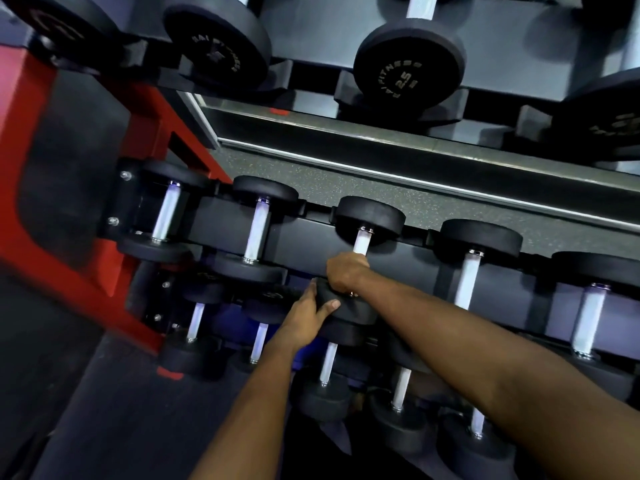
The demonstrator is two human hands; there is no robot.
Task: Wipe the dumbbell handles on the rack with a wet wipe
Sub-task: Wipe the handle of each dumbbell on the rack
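Right forearm crosses nearest; right hand fists round the dumbbell handle, hiding its lower half; no wipe discernible. Left hand clasps the near head.

Matt black dumbbell heads, probably rubber; handles shiny metal.

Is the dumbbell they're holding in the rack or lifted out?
In, it seems: the dumbbell lines up with its neighbours; the right hand and left hand hide its near seat.
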